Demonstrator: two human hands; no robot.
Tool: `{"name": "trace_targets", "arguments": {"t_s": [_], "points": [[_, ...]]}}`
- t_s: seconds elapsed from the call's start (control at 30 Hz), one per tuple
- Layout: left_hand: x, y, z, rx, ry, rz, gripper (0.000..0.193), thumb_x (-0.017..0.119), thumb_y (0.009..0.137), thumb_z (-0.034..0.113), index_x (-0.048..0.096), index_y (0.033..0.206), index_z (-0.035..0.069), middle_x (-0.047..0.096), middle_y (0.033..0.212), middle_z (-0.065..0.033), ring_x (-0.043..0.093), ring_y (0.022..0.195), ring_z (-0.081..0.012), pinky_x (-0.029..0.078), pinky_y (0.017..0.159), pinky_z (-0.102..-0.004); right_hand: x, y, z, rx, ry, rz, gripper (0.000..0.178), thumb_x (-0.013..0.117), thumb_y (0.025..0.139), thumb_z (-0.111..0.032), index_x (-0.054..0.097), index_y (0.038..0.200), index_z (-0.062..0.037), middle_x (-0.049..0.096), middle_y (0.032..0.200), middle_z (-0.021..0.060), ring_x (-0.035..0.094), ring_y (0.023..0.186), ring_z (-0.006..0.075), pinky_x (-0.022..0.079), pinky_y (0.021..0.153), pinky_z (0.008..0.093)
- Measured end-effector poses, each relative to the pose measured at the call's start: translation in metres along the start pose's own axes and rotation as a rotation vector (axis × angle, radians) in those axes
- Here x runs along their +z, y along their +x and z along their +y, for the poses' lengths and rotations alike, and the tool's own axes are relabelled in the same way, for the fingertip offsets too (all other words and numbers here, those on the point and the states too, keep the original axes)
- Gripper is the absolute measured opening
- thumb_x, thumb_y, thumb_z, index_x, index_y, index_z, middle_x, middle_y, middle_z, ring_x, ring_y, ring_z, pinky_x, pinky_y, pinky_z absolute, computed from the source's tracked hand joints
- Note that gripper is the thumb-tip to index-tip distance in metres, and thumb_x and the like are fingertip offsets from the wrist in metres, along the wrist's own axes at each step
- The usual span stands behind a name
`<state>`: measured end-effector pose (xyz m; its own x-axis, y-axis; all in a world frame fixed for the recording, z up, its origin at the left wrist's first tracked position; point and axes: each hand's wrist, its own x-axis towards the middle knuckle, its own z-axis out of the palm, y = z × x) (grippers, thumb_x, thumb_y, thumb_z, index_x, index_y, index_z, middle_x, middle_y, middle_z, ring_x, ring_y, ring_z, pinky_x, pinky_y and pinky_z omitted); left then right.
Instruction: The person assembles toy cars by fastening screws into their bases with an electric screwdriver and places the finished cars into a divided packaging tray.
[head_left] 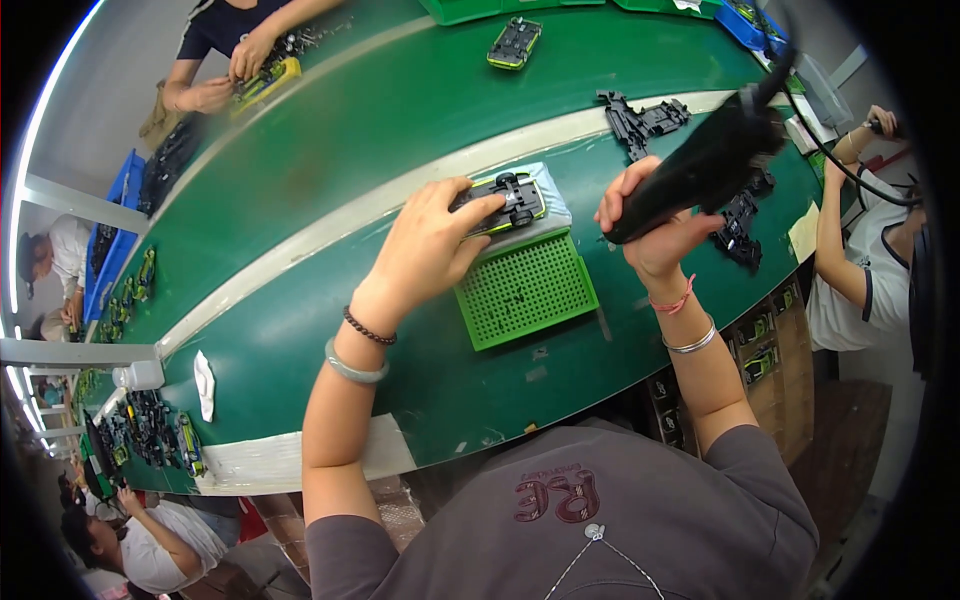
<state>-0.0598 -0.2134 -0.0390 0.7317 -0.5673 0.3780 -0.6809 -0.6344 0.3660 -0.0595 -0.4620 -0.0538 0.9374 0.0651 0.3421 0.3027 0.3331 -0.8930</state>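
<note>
My left hand (428, 250) rests on a small yellow-green toy car chassis with black parts (510, 203), pinning it to a pale blue pad (553, 207). The pad lies at the far end of a green perforated tray (527, 291). My right hand (652, 222) grips a black electric screwdriver (708, 165) with a cable running up to the right; its tip end points down toward the right end of the chassis. Bracelets sit on both wrists.
Black plastic chassis parts (645, 121) lie beyond my right hand, more (738, 225) to its right. Another toy car (515, 42) rides the green belt (380, 110). Other people work at the top left, right, left edge and bottom left. Several cars (150, 430) are piled lower left.
</note>
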Motion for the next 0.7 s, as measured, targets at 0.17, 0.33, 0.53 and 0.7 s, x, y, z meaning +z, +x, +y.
{"name": "trace_targets", "arguments": {"t_s": [0.17,0.33,0.53,0.7], "points": [[0.0,-0.002,-0.001,-0.008,-0.014,-0.004,0.042,0.066,0.071,0.008,0.058,0.112,0.011,0.053,0.107,-0.0163,0.052,0.099,-0.0329,0.044,0.085,-0.0393,0.04,0.001,-0.024,-0.121,0.296,-0.021,0.105,0.015,0.046,-0.097,0.044,0.081,-0.002,0.049,0.057,0.008,0.05,0.05,0.0159,0.043,0.048,0.0257],[-0.003,-0.001,-0.001,-0.016,-0.026,-0.029,0.042,0.066,0.071,0.008,0.058,0.112,0.011,0.053,0.107,-0.0155,0.052,0.099,-0.0327,0.044,0.085,-0.0393,0.065,-0.007,-0.015,-0.044,0.331,-0.112,0.103,0.018,0.044,-0.098,0.042,0.081,-0.0056,0.049,0.06,0.0081,0.047,0.047,0.0172,0.042,0.047,0.0298],[-0.008,-0.005,0.007,0.011,-0.03,0.034,0.038,0.066,0.071,0.007,0.06,0.108,0.011,0.054,0.104,-0.0135,0.053,0.096,-0.0307,0.044,0.083,-0.0381,0.077,-0.01,-0.001,-0.099,0.372,-0.12,0.103,0.016,0.052,-0.094,0.044,0.082,0.0004,0.05,0.065,0.0082,0.051,0.05,0.0164,0.044,0.044,0.0258],[-0.003,-0.01,0.031,0.17,0.073,-0.131,0.019,0.059,0.065,0.001,0.065,0.082,0.008,0.053,0.08,-0.004,0.051,0.079,-0.0211,0.042,0.069,-0.0328,0.063,-0.006,-0.002,-0.094,0.363,-0.076,0.102,0.014,0.052,-0.094,0.044,0.082,-0.0014,0.05,0.06,0.0085,0.051,0.05,0.0165,0.044,0.045,0.0266]]}}
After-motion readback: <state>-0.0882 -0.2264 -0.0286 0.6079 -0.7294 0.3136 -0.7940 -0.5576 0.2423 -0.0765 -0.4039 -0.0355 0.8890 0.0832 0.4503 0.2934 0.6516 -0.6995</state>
